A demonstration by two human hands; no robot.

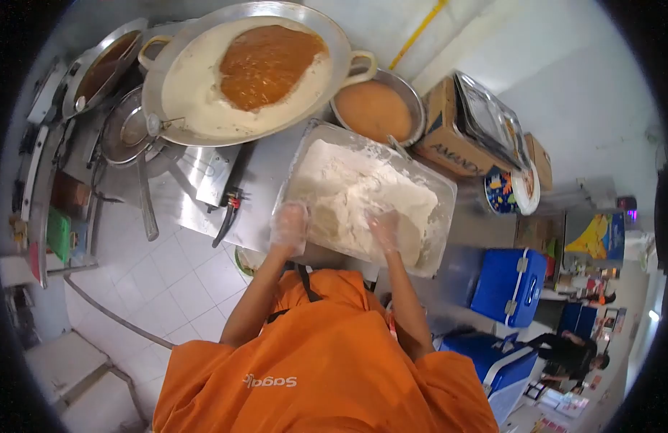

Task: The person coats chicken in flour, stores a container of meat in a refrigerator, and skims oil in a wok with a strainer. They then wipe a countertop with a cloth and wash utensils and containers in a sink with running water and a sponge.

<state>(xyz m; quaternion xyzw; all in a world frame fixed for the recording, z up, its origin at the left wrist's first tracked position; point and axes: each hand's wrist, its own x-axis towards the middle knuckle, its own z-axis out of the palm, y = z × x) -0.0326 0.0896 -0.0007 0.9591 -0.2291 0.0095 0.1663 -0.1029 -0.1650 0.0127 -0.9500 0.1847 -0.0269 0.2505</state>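
Note:
A rectangular plastic tub (449, 209) of white, flour-like powder (402, 186) sits on the metal counter in front of me. My left hand (289, 225), in a clear plastic glove, is closed at the tub's left wall, near its front corner. Inside the tub, my right hand (383, 228), also gloved, reaches down to the powder with its fingers drawn together. Powder and blur hide the fingertips, so whatever they hold cannot be made out. Behind the tub stands a metal bowl (418, 108) of orange-tan liquid.
A large two-handled wok (334, 43) with brown liquid and pale foam stands at the back left. A strainer (147, 202) lies beside it. Cardboard boxes (449, 137) with metal trays stand back right. Blue coolers (503, 287) are at right; a person (568, 355) is farther off.

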